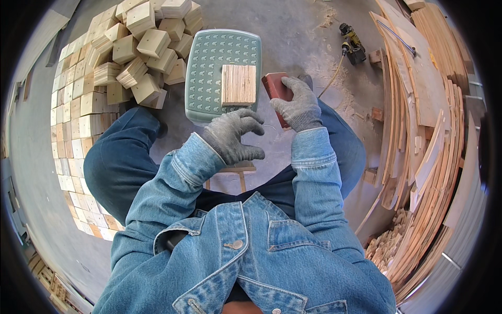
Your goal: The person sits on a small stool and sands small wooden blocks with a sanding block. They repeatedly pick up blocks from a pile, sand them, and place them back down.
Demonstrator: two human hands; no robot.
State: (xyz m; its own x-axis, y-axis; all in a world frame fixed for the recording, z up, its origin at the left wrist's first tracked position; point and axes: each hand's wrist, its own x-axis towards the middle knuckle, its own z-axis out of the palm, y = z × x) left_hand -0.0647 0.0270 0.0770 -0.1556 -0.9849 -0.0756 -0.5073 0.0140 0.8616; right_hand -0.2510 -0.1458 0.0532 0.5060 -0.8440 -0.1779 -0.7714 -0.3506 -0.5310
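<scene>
A plywood block (238,85) with layered edges rests on the grey-green plastic stool (203,99) in front of me, toward its right side. My left hand (235,137), in a grey glove, hovers just this side of the block. Its fingers are curved and apart, with nothing between them. To the right of the stool, my gloved right hand (299,104) grips a flat reddish-brown sanding block (277,88), its thumb and fingers on the right edge. The sanding block is apart from the plywood block. Part of its lower end is hidden behind the hand.
Loose wooden blocks (154,44) are heaped at the far left, beside neatly stacked rows of blocks (73,120). A yellow-and-black cordless drill (353,44) lies on the dusty floor at the far right. Long boards and strips (402,131) are piled along the right.
</scene>
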